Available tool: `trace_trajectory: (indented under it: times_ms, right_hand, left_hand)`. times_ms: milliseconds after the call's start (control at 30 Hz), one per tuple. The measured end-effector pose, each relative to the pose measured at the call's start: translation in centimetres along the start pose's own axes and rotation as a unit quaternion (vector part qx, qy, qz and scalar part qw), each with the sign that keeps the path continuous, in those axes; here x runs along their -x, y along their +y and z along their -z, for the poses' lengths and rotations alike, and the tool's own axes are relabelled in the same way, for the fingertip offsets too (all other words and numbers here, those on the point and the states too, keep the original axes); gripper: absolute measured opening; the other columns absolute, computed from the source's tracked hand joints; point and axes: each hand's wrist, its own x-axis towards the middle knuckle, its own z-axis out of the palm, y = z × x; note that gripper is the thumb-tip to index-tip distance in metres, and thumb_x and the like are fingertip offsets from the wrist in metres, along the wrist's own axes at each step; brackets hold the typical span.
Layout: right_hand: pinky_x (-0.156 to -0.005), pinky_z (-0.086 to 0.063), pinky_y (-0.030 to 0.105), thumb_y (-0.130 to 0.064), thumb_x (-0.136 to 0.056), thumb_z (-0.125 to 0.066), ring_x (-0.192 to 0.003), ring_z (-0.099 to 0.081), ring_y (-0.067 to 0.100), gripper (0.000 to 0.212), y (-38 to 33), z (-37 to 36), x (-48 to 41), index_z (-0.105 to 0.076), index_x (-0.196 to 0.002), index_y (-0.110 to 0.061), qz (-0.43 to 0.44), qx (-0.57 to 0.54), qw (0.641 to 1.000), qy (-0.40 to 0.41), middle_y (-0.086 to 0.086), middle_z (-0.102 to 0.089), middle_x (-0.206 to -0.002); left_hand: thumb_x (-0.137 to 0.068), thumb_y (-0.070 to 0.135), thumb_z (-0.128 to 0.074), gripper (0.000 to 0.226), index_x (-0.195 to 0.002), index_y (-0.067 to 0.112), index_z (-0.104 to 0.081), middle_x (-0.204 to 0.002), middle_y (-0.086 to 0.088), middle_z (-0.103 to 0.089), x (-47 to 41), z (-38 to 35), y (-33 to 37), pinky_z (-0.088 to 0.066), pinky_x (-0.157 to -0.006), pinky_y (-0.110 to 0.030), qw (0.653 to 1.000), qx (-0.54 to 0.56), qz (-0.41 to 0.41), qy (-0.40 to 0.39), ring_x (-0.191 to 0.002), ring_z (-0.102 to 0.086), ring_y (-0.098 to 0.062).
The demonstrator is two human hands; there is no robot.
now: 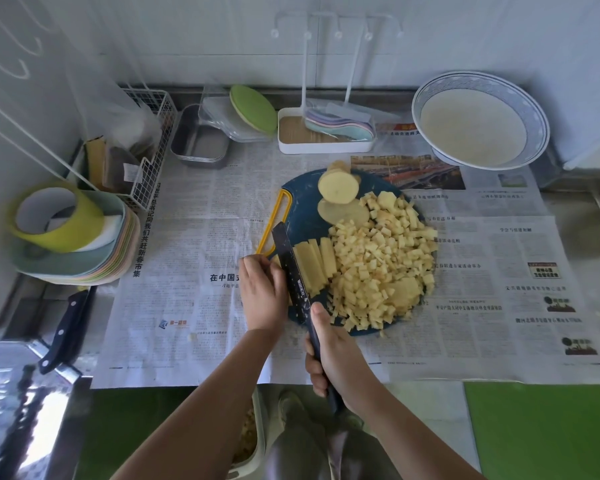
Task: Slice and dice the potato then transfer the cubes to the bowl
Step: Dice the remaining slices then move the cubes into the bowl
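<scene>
Two hands work: left hand [262, 289] curls onto the potato strips [314, 265], steadying them for the knife [291, 268] gripped in right hand [336, 351].

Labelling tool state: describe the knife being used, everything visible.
The knife has a long dark blade with a white marking and potato specks. The right hand grips its dark handle, thumb by the blade's heel. The blade stands over the blue cutting board against the potato strips, the left hand at its other side.

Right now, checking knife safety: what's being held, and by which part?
Right hand holds the knife by its handle; left hand holds the strips' ends.
</scene>
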Motion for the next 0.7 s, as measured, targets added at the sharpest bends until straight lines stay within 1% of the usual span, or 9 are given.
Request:
trace_trajectory:
  times_ms: [133,200,400,533,600,633,667,700]
  right_hand:
    - [-0.041,-0.031,0.028,-0.068,-0.091,-0.032,-0.036,-0.033,0.019,0.062,-0.3,-0.3,0.2,-0.041,-0.062,-0.014,-0.006,0.007,1.0,0.006,0.002,-0.034,-0.046]
    - [-0.04,-0.03,0.027,-0.069,-0.091,-0.03,-0.035,-0.033,0.019,0.063,-0.5,-0.2,0.0,-0.04,-0.062,-0.014,-0.008,0.026,1.0,0.006,0.001,-0.034,-0.045]
    - [-0.039,-0.031,0.024,-0.068,-0.091,-0.023,-0.03,-0.033,0.013,0.064,-1.0,-0.3,-0.4,-0.037,-0.061,-0.013,0.01,0.114,0.993,0.038,-0.008,-0.031,-0.035]
    - [-0.037,-0.031,0.023,-0.068,-0.092,-0.023,-0.032,-0.033,0.016,0.065,-1.4,-0.5,-1.1,-0.035,-0.06,-0.013,-0.009,0.09,0.996,0.026,-0.003,-0.031,-0.038]
    - [-0.041,-0.036,0.026,-0.066,-0.093,-0.023,-0.037,-0.038,0.015,0.064,-1.0,-0.9,-2.4,-0.04,-0.061,-0.014,-0.02,0.106,0.994,0.036,-0.002,-0.038,-0.043]
    - [-0.045,-0.039,0.028,-0.062,-0.095,-0.027,-0.042,-0.041,0.013,0.06,-1.0,-1.4,-2.6,-0.047,-0.067,-0.013,0.01,0.118,0.992,0.046,-0.001,-0.043,-0.05]
    - [-0.047,-0.037,0.022,-0.054,-0.097,-0.038,-0.045,-0.043,0.01,0.049,-0.3,-1.6,-3.0,-0.056,-0.079,-0.011,0.062,0.158,0.984,0.049,-0.001,-0.046,-0.056]
    - [-0.043,-0.029,0.015,-0.04,-0.09,-0.062,-0.044,-0.043,0.006,0.035,-0.2,-1.4,-3.8,-0.058,-0.096,-0.006,0.001,0.121,0.992,0.04,-0.001,-0.048,-0.057]
  left_hand:
    - [-0.089,0.029,-0.032,0.019,-0.078,0.015,-0.038,-0.078,-0.002,-0.043,-0.2,0.0,0.2,-0.033,-0.067,-0.03,1.0,-0.021,-0.012,-0.005,-0.073,-0.038,-0.018]
    - [-0.09,0.029,-0.031,0.021,-0.077,0.014,-0.038,-0.076,-0.002,-0.043,-0.2,0.0,0.3,-0.033,-0.068,-0.032,0.999,-0.033,-0.018,-0.012,-0.073,-0.039,-0.02]
    - [-0.089,0.028,-0.029,0.02,-0.077,0.014,-0.036,-0.075,-0.001,-0.041,-0.3,0.2,0.4,-0.023,-0.066,-0.026,0.999,-0.034,-0.026,-0.024,-0.072,-0.036,-0.02]
    - [-0.089,0.027,-0.03,0.019,-0.077,0.014,-0.035,-0.076,-0.001,-0.04,-0.4,0.1,0.3,-0.021,-0.066,-0.025,0.999,-0.037,-0.028,-0.029,-0.073,-0.035,-0.02]
    - [-0.089,0.026,-0.03,0.017,-0.077,0.015,-0.034,-0.076,0.0,-0.04,-0.4,0.1,0.2,-0.022,-0.066,-0.024,0.999,-0.035,-0.024,-0.03,-0.072,-0.035,-0.02]
    - [-0.088,0.025,-0.031,0.016,-0.076,0.015,-0.034,-0.076,0.0,-0.04,-0.4,0.1,0.2,-0.022,-0.066,-0.024,0.999,-0.033,-0.022,-0.03,-0.071,-0.035,-0.02]
    - [-0.087,0.024,-0.031,0.015,-0.076,0.015,-0.034,-0.075,0.001,-0.04,-0.4,0.1,0.3,-0.022,-0.066,-0.023,0.999,-0.031,-0.022,-0.03,-0.071,-0.035,-0.02]
    - [-0.087,0.023,-0.031,0.014,-0.075,0.015,-0.034,-0.075,0.001,-0.039,-0.4,0.1,0.3,-0.022,-0.066,-0.022,0.999,-0.029,-0.023,-0.03,-0.071,-0.035,-0.019]
